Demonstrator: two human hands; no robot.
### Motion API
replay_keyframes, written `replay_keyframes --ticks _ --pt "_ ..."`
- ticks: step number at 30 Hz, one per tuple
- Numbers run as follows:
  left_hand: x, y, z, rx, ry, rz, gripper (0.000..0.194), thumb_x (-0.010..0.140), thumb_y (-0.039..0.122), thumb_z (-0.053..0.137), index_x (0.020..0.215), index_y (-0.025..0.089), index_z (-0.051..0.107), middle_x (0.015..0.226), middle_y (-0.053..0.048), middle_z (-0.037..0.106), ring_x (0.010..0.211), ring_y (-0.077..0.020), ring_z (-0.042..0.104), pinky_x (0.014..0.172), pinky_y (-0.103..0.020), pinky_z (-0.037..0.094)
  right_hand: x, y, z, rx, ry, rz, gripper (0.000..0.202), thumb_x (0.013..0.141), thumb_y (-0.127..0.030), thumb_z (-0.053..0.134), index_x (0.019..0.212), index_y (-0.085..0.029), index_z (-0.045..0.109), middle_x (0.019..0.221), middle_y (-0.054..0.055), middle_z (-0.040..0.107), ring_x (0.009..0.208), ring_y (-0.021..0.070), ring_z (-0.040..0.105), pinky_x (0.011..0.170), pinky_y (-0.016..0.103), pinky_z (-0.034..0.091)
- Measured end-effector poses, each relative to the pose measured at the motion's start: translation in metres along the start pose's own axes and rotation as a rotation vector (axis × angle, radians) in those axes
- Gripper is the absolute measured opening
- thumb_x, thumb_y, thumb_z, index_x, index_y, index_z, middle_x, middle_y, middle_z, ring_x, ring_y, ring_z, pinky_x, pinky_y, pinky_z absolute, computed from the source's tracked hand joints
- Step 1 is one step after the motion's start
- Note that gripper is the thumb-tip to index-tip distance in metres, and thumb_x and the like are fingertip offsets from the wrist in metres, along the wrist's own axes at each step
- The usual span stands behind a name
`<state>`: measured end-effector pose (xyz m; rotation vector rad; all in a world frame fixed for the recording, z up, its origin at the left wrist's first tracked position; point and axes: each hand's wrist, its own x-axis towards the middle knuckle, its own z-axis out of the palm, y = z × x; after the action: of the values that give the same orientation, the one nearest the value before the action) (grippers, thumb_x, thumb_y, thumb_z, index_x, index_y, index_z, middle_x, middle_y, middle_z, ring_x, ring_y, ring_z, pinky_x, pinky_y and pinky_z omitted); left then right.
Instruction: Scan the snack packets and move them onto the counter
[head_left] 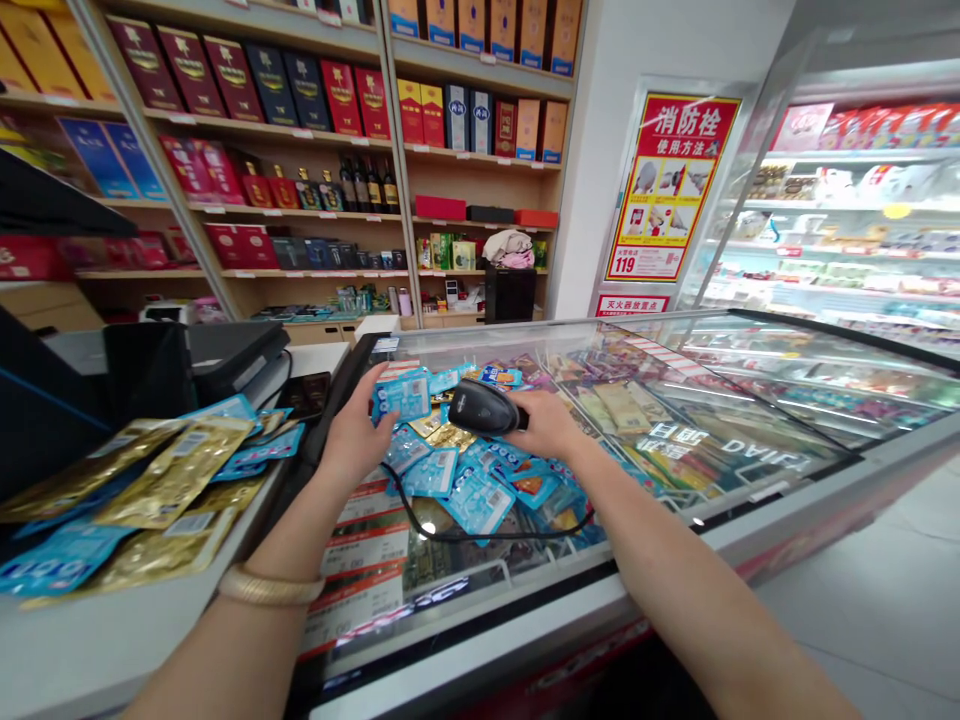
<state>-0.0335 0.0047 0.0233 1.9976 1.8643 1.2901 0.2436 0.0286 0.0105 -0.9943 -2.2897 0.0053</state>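
My right hand is wrapped round the handle of a black barcode scanner, whose head points left. Its black cable loops down over the glass freezer lid. In my left hand is a blue snack packet, held by its left side in front of the scanner. Beneath both hands, a pile of blue packets and gold packets lies on the glass. A beaded bangle circles my left wrist.
To the left, a white counter bears more gold packets and dark till equipment. The chest freezer stretches right, with price cards at its near left. Shelves of boxed bottles stand behind; a lit chiller is at right.
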Motion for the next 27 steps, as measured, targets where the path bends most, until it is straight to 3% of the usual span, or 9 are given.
replay_keyframes --ticks 7,18,27 --pt "-0.0043 0.0081 0.0008 0.057 -0.057 0.062 0.073 0.079 0.019 0.049 0.15 0.023 0.033 0.148 -0.006 0.048 0.132 -0.0254 0.049 0.108 -0.038 0.041 0.0003 -0.0022 -0.0015 -0.003 -0.012 0.007 0.02 0.072 -0.029 0.068 0.092 -0.023 0.069 0.083 0.003 0.073 0.08 0.0203 0.068 0.068 0.024 0.043" --pt "-0.0045 0.0074 0.0037 0.077 -0.089 0.088 0.076 0.08 0.017 0.048 0.153 0.021 0.026 0.154 -0.007 0.039 0.139 -0.0244 0.04 0.113 -0.038 0.035 0.0006 -0.0024 0.0005 -0.014 -0.039 0.004 0.019 0.073 -0.03 0.068 0.09 -0.022 0.068 0.084 0.004 0.073 0.083 0.0214 0.069 0.069 0.025 0.042" --pt "-0.0045 0.0056 0.0047 0.083 -0.079 0.067 0.081 0.077 0.015 0.051 0.153 0.024 0.027 0.147 -0.007 0.049 0.131 -0.0272 0.05 0.108 -0.041 0.042 0.0007 -0.0024 0.0007 -0.051 -0.046 0.021 0.021 0.074 -0.034 0.07 0.092 -0.023 0.068 0.085 0.003 0.074 0.082 0.0206 0.068 0.067 0.024 0.041"
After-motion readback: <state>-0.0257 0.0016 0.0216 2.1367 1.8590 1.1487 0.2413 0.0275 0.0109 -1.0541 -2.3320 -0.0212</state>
